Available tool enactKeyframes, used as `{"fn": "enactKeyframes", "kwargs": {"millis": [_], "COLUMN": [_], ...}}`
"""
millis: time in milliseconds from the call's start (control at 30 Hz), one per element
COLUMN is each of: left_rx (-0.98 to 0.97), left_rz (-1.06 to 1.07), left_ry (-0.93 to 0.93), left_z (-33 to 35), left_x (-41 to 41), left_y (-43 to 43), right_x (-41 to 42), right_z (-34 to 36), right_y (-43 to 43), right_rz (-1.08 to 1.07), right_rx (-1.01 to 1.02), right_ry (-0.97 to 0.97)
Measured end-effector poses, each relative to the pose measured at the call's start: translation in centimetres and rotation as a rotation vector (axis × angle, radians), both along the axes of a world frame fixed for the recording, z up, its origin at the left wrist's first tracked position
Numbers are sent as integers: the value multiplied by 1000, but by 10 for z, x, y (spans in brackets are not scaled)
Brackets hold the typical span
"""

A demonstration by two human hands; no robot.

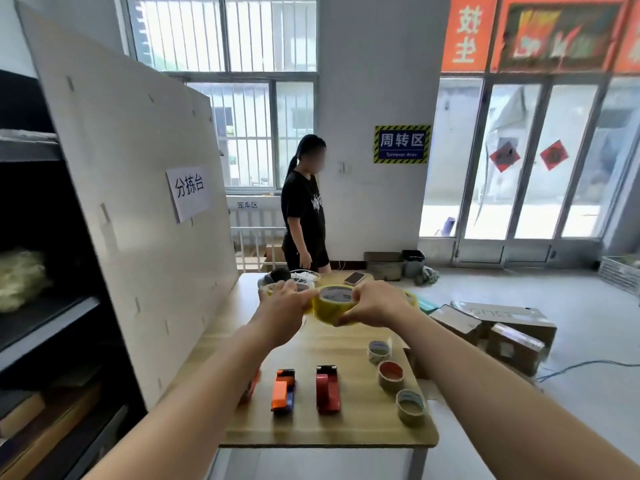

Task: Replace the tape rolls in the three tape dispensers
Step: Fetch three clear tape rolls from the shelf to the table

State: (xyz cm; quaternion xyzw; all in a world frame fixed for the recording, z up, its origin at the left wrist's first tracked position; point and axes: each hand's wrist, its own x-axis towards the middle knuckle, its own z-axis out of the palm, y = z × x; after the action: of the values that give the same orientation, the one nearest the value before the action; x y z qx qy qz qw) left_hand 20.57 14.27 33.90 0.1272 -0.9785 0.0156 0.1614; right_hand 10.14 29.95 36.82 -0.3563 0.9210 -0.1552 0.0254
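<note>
Both my hands hold a yellow tape roll point(333, 308) up over the far half of the wooden table point(311, 434). My left hand point(289, 306) pinches its left side and my right hand point(372, 304) grips its right side. On the near part of the table lie an orange dispenser point(284, 389) and a red dispenser point(327, 388). A third, orange one point(252, 384) is mostly hidden under my left forearm. Three used tape rolls point(379, 351), point(390, 375), point(411, 406) stand in a line along the table's right edge.
A white board point(121, 202) with a paper label stands along the table's left side, with dark shelves point(41, 306) beyond it. A phone point(354, 278) and a white wire basket point(304, 276) sit at the far end. A person point(304, 209) stands behind the table. Cardboard boxes point(502, 330) lie on the floor at right.
</note>
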Motion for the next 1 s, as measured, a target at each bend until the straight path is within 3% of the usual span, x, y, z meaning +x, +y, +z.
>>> {"fn": "enactKeyframes", "kwargs": {"millis": [467,800,1000], "left_rx": [61,87,127], "left_rz": [-127,-64,-13], "left_ry": [-33,-102,-122], "left_z": [-15,-71,-109], "left_x": [-93,-157,-203], "left_y": [-227,-286,-296], "right_x": [-71,-140,-199], "right_z": [-6,-64,-105], "right_y": [-213,-278,-300], "right_rz": [-167,-155,-76], "right_rx": [-28,46,99], "right_ry": [-50,-155,-89]}}
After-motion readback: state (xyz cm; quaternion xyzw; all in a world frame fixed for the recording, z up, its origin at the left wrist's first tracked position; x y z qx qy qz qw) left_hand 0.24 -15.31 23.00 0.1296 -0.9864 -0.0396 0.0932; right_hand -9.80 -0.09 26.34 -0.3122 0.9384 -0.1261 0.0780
